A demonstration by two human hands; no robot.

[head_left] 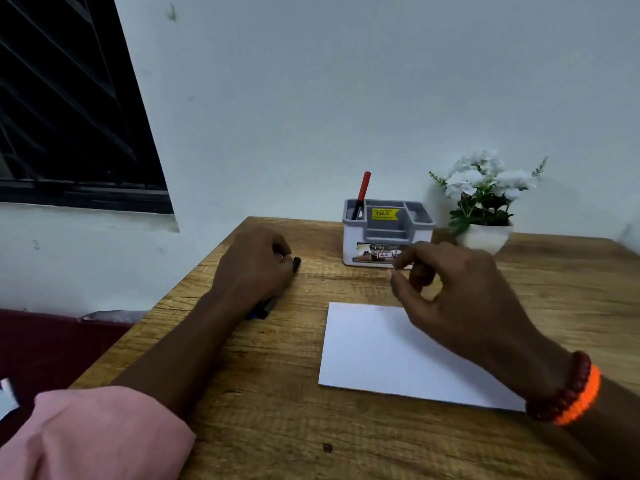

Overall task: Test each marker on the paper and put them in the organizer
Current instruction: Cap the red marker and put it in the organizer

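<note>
Tabletop [277, 427]: wood-grain surface, set against a pale wall, carrying all items listed below
Paper [381, 355]: white sheet lying flat at about 4 o'clock from the tabletop's centre; a faint mark near its far edge, too small to read
Organizer [388, 233]: white and grey, several compartments, at 12 o'clock from the paper near the wall; yellow price sticker inside, printed label on the front
Red marker [363, 188]: standing tilted in the organizer's left rear compartment, cap end up
Dark markers [265, 308]: lying on the tabletop at 9 o'clock from the paper, mostly under the left hand; one end shows past the fingers, another near the wrist, a blue part visible there
Left hand [254, 268]: grip curled down over the dark markers, knuckles up; pink sleeve on the forearm
Right hand [446, 289]: raised above the paper's far edge, in front of the organizer; grip loosely curled, grasping nothing visible; red bead bracelet and orange band at the wrist
Flower pot [483, 237]: white pot with white flowers, at 3 o'clock from the organizer
</note>
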